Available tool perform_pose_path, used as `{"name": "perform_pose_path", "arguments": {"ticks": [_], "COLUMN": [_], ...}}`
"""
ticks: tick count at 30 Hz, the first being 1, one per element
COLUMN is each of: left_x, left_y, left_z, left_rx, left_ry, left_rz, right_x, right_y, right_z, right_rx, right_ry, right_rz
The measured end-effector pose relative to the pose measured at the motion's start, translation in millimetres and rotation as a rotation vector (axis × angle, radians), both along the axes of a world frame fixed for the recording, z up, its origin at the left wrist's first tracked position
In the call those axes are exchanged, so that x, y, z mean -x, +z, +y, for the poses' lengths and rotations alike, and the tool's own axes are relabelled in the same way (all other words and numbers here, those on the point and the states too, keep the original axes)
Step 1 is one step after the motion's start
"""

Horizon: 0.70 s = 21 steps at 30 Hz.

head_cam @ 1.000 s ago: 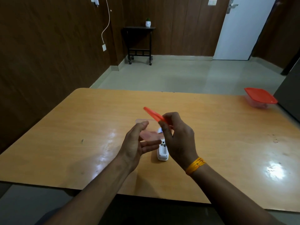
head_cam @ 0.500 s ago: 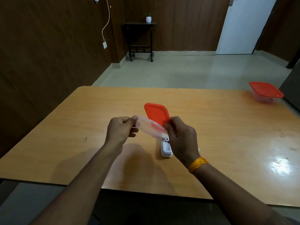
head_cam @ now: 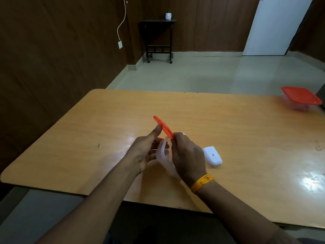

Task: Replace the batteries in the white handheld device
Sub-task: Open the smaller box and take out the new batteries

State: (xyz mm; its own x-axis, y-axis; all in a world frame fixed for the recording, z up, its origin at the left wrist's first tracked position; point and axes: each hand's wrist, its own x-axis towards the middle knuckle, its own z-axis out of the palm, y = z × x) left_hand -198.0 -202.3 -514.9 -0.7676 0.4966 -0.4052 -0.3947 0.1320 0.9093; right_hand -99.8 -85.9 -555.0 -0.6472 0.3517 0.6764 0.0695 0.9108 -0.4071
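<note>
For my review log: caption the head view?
Both hands prying lid off tub; device on table.

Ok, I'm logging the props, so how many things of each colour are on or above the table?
Orange-red plastic lids: 2
Clear plastic containers: 2
White handheld device: 1
Total: 5

This looks like a plain room in a home or a small office. The walls (head_cam: 58, 50) are dark wood panels, the floor (head_cam: 202, 73) is pale tile. A white door (head_cam: 274, 25), a black side table (head_cam: 158, 32) with a small plant (head_cam: 168, 14), and a wooden table (head_cam: 228, 129) stand here.
</note>
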Motion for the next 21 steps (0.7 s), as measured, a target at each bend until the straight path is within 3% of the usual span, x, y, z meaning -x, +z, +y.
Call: {"name": "perform_pose_path", "arguments": {"ticks": [6,11,21], "left_x": [11.2,15.3,55.4], "left_y": [-1.0,-3.1,-2.9], "left_z": [-9.4,-15.3,-39.1], "left_rx": [-0.063,0.043,0.186], "left_ry": [-0.006,-0.046,0.182], "left_rz": [-0.026,0.103,0.268], "right_x": [6.3,8.9,16.3], "right_y": [-3.2,-6.7,5.9], "right_z": [-6.4,-10.7,3.5], "right_rx": [-0.07,-0.048,0.439], "right_ry": [-0.036,-0.024,-0.054], "right_rz": [-0.028,-0.042,0.039]}}
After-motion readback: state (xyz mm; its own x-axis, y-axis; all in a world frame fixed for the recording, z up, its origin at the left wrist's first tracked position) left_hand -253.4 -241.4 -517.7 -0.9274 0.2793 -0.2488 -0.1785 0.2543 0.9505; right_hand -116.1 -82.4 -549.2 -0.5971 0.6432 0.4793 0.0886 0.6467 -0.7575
